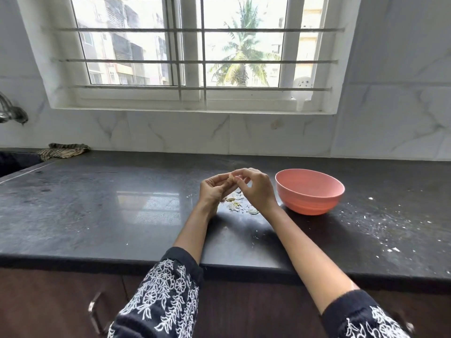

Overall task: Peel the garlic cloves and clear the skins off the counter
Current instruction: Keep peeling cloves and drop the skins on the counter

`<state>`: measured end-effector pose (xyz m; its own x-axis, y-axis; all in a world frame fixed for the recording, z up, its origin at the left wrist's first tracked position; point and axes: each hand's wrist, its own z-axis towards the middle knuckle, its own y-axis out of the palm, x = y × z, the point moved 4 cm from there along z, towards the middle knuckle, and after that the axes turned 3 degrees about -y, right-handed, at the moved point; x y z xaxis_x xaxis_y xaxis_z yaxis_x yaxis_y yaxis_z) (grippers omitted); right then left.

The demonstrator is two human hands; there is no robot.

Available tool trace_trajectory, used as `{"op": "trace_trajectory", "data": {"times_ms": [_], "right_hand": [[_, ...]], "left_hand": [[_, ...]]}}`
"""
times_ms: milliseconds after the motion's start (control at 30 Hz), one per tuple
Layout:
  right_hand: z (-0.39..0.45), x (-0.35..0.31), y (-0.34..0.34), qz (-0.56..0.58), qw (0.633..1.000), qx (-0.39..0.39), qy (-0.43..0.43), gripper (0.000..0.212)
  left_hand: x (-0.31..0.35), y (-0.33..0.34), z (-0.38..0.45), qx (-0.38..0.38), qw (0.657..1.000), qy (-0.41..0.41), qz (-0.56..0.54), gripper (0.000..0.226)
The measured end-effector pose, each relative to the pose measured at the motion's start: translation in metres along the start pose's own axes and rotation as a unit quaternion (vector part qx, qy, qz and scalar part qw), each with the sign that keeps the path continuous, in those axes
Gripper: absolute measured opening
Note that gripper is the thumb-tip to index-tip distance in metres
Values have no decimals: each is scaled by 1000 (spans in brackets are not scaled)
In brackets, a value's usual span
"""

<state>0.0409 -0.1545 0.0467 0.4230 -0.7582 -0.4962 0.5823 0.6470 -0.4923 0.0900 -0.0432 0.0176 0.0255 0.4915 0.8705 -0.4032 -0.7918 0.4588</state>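
Both hands meet above the counter (122, 203): the left hand (213, 191) and right hand (256, 189) pinch a garlic clove (230, 177) between their fingertips. Skins (235, 203) lie below, beside a pink bowl (310, 191).

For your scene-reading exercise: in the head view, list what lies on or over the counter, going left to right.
Striped cloth → left hand → garlic clove pinched between both hands → right hand → pink bowl → white flecks scattered on the counter.

Glossy black stone counter (122, 203) (dusty in patches), matt pink bowl (310, 193).
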Motion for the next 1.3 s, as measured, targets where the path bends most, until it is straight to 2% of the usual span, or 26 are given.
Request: {"op": "trace_trajectory", "data": {"times_ms": [133, 233, 433, 633, 933, 1100, 1300], "right_hand": [[1, 1, -1, 25, 1000, 13, 8, 9], [2, 2, -1, 32, 999, 18, 11, 6], [3, 3, -1, 50, 998, 17, 22, 10], [3, 8, 3, 67, 996, -18, 54, 9], [2, 12, 6, 14, 996, -57, 72, 5], [2, 10, 5, 18, 996, -54, 71, 7], [2, 11, 6, 12, 996, -46, 73, 6]], "left_hand": [[-1, -4, 3, 18, 1000, 3, -10, 21], [0, -3, 1, 16, 1000, 13, 3, 11], [1, -5, 2, 25, 999, 13, 42, 10], [3, -4, -1, 14, 996, 43, 74, 9], [3, -1, -3, -2, 990, 56, 127, 15], [5, 1, -5, 3, 993, 51, 110, 13], [3, -3, -2, 11, 999, 23, 39, 11]]}}
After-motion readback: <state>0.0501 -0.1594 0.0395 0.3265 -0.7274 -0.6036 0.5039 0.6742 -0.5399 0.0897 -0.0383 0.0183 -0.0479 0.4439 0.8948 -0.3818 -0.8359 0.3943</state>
